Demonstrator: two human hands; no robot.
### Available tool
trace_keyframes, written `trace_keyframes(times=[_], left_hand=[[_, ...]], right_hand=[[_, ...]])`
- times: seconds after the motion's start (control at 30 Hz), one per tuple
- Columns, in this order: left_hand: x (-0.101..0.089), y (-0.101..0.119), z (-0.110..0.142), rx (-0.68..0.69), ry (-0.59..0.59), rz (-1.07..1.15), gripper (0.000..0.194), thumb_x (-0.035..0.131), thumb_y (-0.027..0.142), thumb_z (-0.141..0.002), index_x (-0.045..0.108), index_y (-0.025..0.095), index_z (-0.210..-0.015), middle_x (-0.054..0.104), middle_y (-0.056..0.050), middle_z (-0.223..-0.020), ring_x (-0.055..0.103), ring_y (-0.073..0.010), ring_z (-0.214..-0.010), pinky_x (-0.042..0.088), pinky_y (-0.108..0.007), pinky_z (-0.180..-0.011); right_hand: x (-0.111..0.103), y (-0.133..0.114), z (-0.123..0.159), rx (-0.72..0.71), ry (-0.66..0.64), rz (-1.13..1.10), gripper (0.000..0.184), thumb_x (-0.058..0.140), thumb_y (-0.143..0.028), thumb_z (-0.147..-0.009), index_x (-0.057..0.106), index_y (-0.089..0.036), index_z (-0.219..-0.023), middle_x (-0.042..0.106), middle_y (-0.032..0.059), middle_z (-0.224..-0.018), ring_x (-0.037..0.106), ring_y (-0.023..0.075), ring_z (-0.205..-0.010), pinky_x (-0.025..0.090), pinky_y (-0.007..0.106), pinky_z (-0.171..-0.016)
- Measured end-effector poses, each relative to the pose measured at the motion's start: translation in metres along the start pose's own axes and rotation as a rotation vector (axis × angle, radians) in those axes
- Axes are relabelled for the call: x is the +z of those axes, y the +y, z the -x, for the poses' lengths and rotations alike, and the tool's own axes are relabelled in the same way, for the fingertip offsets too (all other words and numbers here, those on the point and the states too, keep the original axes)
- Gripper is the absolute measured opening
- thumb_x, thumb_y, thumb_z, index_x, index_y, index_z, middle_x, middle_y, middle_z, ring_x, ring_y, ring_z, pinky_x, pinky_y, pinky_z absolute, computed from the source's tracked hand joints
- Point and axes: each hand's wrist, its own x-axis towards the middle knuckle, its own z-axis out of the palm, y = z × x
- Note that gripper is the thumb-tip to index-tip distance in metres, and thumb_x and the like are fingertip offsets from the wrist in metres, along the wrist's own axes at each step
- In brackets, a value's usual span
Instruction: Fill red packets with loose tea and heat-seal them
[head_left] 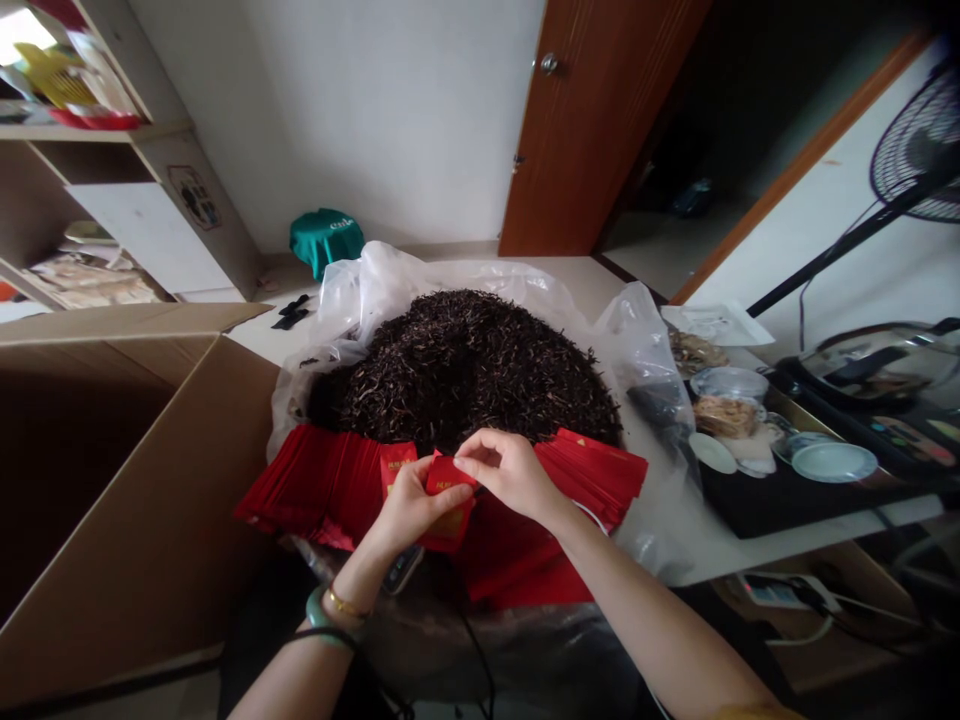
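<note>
A small red packet with gold print is held between my two hands in front of a big heap of dark loose tea leaves. My left hand is closed on its left side, thumb across the front. My right hand pinches the packet's upper right edge between thumb and fingertips. A row of red packets is packed to the left, and more red packets lie fanned to the right. Below my left hand, a small dark device is partly hidden.
Clear plastic sheeting surrounds the tea. An open cardboard box stands at left. On the right are cups and dishes, a power strip and a fan. A green covered stool stands by the wall.
</note>
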Motion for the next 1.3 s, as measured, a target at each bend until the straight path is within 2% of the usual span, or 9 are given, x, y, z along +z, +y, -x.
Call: trace_keyframes(times=[0.23,0.4,0.5,0.57,0.67,0.77,0.97,1.13,1.3], left_hand=[[-0.001,0.001,0.001,-0.023,0.029,-0.001,0.040,0.082,0.044,-0.055,0.064,0.013,-0.072,0.067,-0.002,-0.064,0.060,-0.0144,-0.057,0.047,-0.023,-0.055],[-0.002,-0.001,0.000,-0.052,0.056,0.041,0.045,0.084,0.044,-0.053,0.067,0.011,-0.078,0.070,-0.004,-0.068,0.062,-0.0148,-0.058,0.048,-0.023,-0.056],[-0.002,0.000,0.000,-0.062,0.067,0.077,0.048,0.085,0.044,-0.051,0.067,0.010,-0.079,0.072,-0.006,-0.072,0.064,-0.0162,-0.060,0.050,-0.024,-0.057],[-0.001,0.002,0.000,-0.071,0.073,0.101,0.049,0.086,0.045,-0.049,0.068,0.010,-0.079,0.073,-0.006,-0.071,0.065,-0.0169,-0.060,0.051,-0.025,-0.057],[0.000,0.005,0.000,-0.079,0.084,0.134,0.050,0.087,0.045,-0.047,0.068,0.010,-0.078,0.073,-0.006,-0.070,0.066,-0.0173,-0.060,0.052,-0.026,-0.059],[0.001,0.007,0.000,-0.076,0.093,0.140,0.050,0.087,0.045,-0.046,0.067,0.011,-0.077,0.073,-0.006,-0.070,0.067,-0.0175,-0.059,0.052,-0.026,-0.058],[-0.001,0.004,0.000,-0.059,0.094,0.121,0.050,0.086,0.046,-0.048,0.067,0.011,-0.079,0.073,-0.006,-0.070,0.067,-0.0189,-0.061,0.052,-0.026,-0.058],[-0.002,0.002,-0.001,-0.044,0.094,0.097,0.049,0.085,0.048,-0.049,0.067,0.012,-0.077,0.072,-0.007,-0.071,0.066,-0.0187,-0.062,0.051,-0.026,-0.058],[-0.002,0.003,-0.001,-0.053,0.094,0.108,0.050,0.085,0.046,-0.049,0.067,0.011,-0.079,0.072,-0.007,-0.070,0.067,-0.0194,-0.062,0.051,-0.027,-0.059]], right_hand=[[-0.001,0.000,-0.001,-0.027,-0.010,0.009,0.013,0.059,-0.028,-0.082,0.067,-0.018,-0.079,0.072,0.0028,-0.079,0.065,0.0163,-0.073,0.050,0.026,-0.065],[-0.016,0.004,-0.003,0.025,0.062,-0.016,0.030,0.044,-0.040,-0.092,0.066,-0.019,-0.094,0.070,0.0043,-0.079,0.065,0.0158,-0.070,0.051,0.024,-0.058],[-0.037,0.012,-0.003,-0.011,0.144,0.185,0.028,0.046,-0.037,-0.092,0.065,-0.019,-0.102,0.069,0.0069,-0.091,0.066,0.0179,-0.082,0.053,0.028,-0.068],[-0.051,0.018,0.000,-0.007,0.118,0.389,0.029,0.053,-0.035,-0.088,0.062,-0.019,-0.111,0.068,0.0089,-0.100,0.064,0.0217,-0.093,0.052,0.034,-0.079],[-0.063,0.022,0.010,0.074,-0.026,0.699,0.052,0.067,-0.037,-0.081,0.054,-0.019,-0.127,0.061,0.0134,-0.120,0.055,0.0295,-0.114,0.044,0.043,-0.097],[-0.063,0.021,0.018,0.181,-0.188,0.890,0.068,0.075,-0.042,-0.072,0.052,-0.016,-0.130,0.057,0.0166,-0.124,0.052,0.0348,-0.117,0.042,0.045,-0.097],[-0.045,0.014,0.018,0.240,-0.288,1.062,0.054,0.078,-0.038,-0.071,0.060,-0.014,-0.116,0.060,0.0170,-0.112,0.058,0.0343,-0.104,0.046,0.040,-0.084],[-0.042,0.015,0.018,0.265,-0.230,1.019,0.051,0.078,-0.035,-0.070,0.059,-0.018,-0.114,0.061,0.0146,-0.110,0.059,0.0312,-0.104,0.047,0.036,-0.080],[-0.046,0.015,0.016,0.304,-0.251,0.979,0.030,0.073,-0.032,-0.075,0.064,-0.016,-0.098,0.063,0.0138,-0.104,0.064,0.0283,-0.095,0.047,0.033,-0.075]])
